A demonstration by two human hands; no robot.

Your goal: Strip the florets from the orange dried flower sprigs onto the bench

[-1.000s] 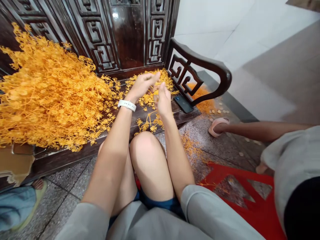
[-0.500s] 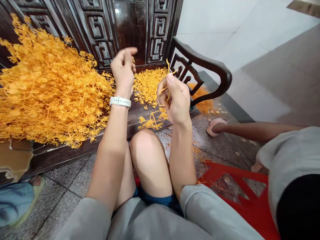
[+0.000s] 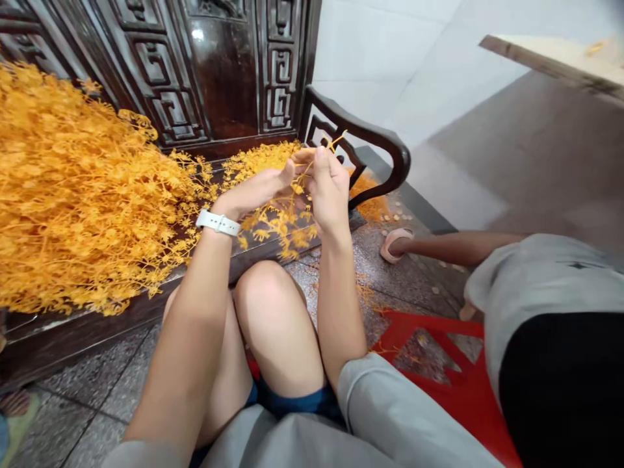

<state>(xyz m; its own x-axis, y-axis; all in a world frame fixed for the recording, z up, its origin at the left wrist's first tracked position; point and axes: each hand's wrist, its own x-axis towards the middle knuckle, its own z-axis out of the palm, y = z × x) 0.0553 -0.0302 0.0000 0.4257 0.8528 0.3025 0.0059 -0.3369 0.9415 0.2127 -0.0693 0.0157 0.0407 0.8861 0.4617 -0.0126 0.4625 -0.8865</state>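
My left hand [image 3: 258, 190], with a white watch on the wrist, and my right hand [image 3: 327, 185] meet above the front edge of a dark carved wooden bench [image 3: 244, 250]. Both pinch the same thin orange plastic sprig [image 3: 325, 147], whose tips stick up above my right fingers. A huge heap of orange plastic sprigs [image 3: 78, 188] covers the bench seat to the left. A smaller heap of loose orange pieces [image 3: 263, 159] lies behind my hands, and more sprigs [image 3: 277, 227] lie under them.
The bench's curved armrest [image 3: 370, 140] rises just right of my hands. Another person sits at the right, with a leg stretched out and a pink slipper [image 3: 394, 242] on the speckled floor. A red mat [image 3: 439, 370] lies below. Orange scraps [image 3: 373, 208] litter the floor.
My left hand came down from beside the heap and joined my right hand on the sprig. The view shifted right, so the bench sits further left.
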